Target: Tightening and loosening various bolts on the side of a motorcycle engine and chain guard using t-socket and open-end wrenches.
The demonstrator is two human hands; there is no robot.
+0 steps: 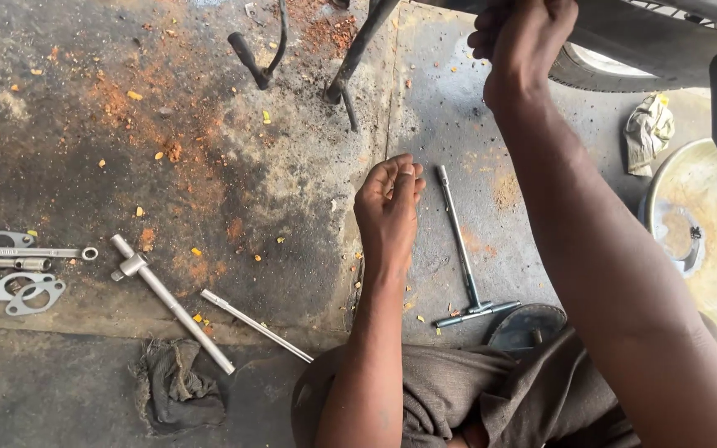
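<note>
Beside right hand — metal basin.

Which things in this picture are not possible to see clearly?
Head view:
- Right hand: what it grips is cut off by the top edge.
- Left hand: curled fingers hide whether it holds anything.
- Metal bowl: cut by the right edge.
- Wrenches: cut by the left edge.

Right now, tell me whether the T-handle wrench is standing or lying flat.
Lying flat: the T-handle wrench rests full length on the concrete floor, beside the left hand.
</note>
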